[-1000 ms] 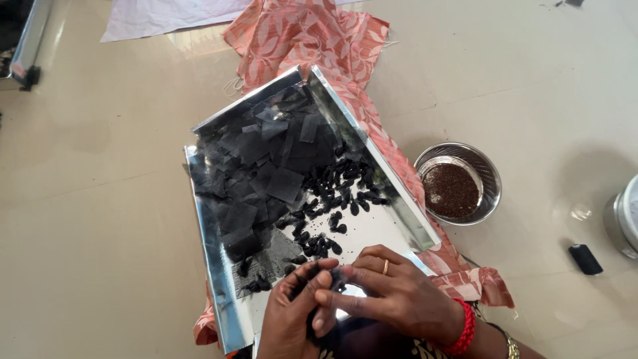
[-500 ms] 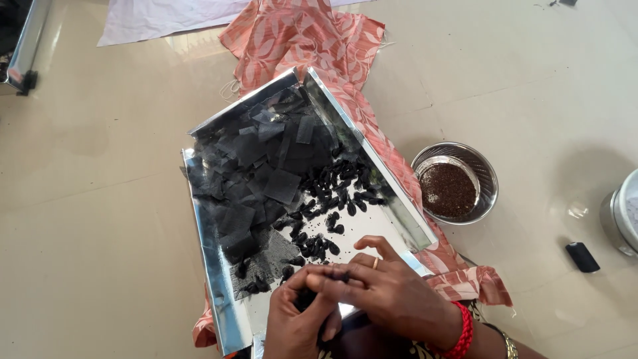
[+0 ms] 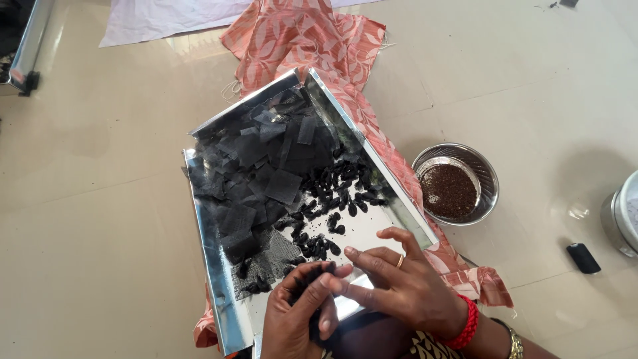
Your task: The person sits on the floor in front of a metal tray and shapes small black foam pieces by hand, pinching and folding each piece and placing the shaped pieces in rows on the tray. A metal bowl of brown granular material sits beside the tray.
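Note:
A shiny metal tray (image 3: 212, 266) lies on an orange patterned cloth (image 3: 306, 33). Its far half is heaped with black mesh squares (image 3: 266, 159); small black filled pouches (image 3: 332, 193) are scattered over its middle. My left hand (image 3: 299, 319) and my right hand (image 3: 405, 286) meet over the tray's near end. Both pinch the same small black piece (image 3: 312, 276) between their fingertips. The right hand wears a ring and a red bangle.
A steel bowl (image 3: 488, 176) of dark brown granules stands right of the tray. A small black object (image 3: 583, 258) and a metal container's edge (image 3: 621, 213) lie at the far right. White cloth (image 3: 166, 16) lies at the top, on a beige tiled floor.
Both hands have shifted slightly over the tray's near end, and the fingertips have come together on the small black piece. The tray and bowl have not moved.

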